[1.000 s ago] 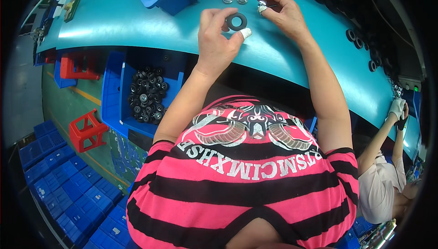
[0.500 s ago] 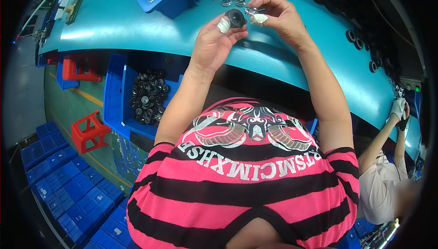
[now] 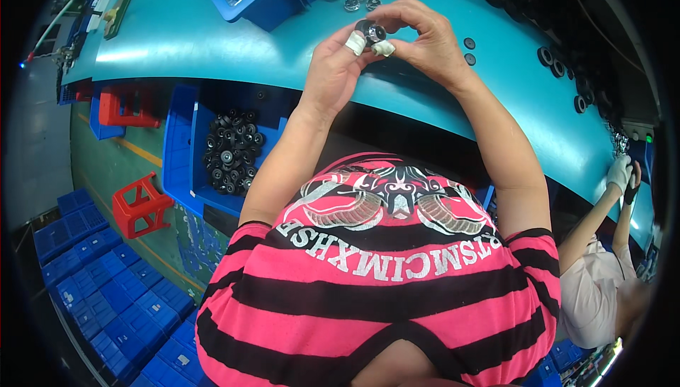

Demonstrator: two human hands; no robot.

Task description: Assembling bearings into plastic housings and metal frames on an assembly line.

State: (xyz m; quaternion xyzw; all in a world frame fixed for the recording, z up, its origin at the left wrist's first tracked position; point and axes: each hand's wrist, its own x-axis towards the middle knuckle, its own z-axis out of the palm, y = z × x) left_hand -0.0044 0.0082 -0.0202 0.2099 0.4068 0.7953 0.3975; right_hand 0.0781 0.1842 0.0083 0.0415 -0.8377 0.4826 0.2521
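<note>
Above the table's near part, my left hand [image 3: 331, 71] is closed on a black wheel ring [image 3: 363, 26]. My right hand [image 3: 433, 41] pinches a shiny chrome hub [image 3: 378, 33] between thumb and fingers. The hub sits against the face of the ring, and how deep it goes in I cannot tell. White wrapping covers both thumbs. Just beyond my hands, several loose chrome hubs [image 3: 352, 5] lie on the teal table [image 3: 212, 50]. Right of my right hand are two small black rings [image 3: 469, 43].
A blue bin [image 3: 265, 10] of chrome parts stands on the table's far side. Below the edge, another blue bin [image 3: 177, 147] holds black wheels [image 3: 228, 152]. More black rings [image 3: 545, 56] lie at right, near a co-worker's gloved hand [image 3: 619, 173]. A red stool [image 3: 142, 208] and stacked blue crates [image 3: 117, 288] are at left.
My right hand has come left and brought the chrome hub against the black ring, which was held apart before. Two small black rings now show beside my right wrist.
</note>
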